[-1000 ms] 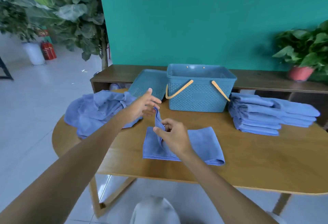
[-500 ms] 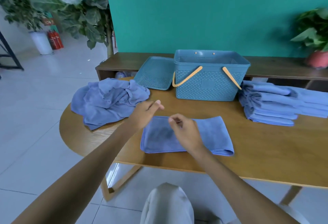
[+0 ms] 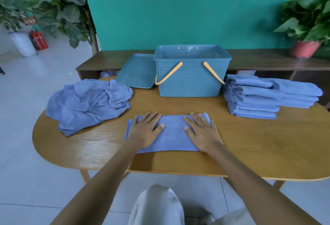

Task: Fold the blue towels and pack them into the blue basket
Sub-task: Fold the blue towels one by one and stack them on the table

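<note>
A teal wall backs an oval wooden tabletop (image 3: 250, 144). On it, the left hand (image 3: 145, 132) and right hand (image 3: 202, 133) lie flat, fingers spread, pressing a half-folded blue towel (image 3: 172, 135) near the front edge. A crumpled towel heap (image 3: 87, 101) sits to the left, a folded stack (image 3: 253, 96) to the right, and the open blue basket (image 3: 192, 75) stands behind, its lid (image 3: 136, 71) leaning beside it. This looks like smoothing mid-fold; next probably comes another fold, needing a pinch at one end.

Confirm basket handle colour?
Yellow-orange handles on the blue basket; clearest in the head view.
</note>
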